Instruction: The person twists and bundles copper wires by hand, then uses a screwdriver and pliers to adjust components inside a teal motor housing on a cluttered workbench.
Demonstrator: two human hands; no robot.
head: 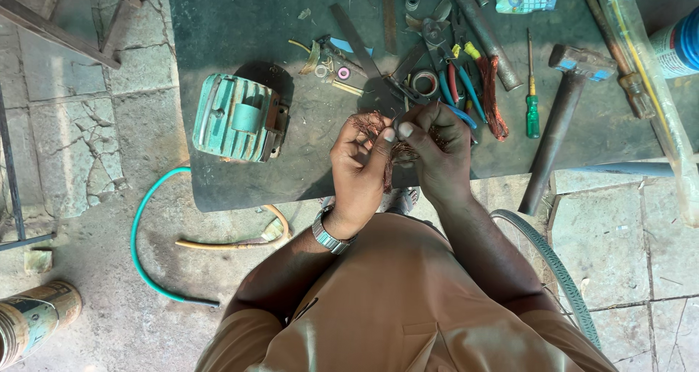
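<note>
Tangled bundle of thin copper winding wire point(386, 135) is pinched between left hand point(358, 169) and right hand point(437, 153), over the dark metal workbench top point(240, 22). Untangling step judged underway; a steady strand-by-strand pull is called for.

Bright, even daylight falls from above, throwing a short dark shadow beside the green motor housing point(239, 117) on the dark workbench point(218, 30), focus sharp, slight wide-angle stretching at the frame edges.

Both hands point(399, 157) pinch copper wire tangle point(373, 127) over workbench point(240, 22).
</note>
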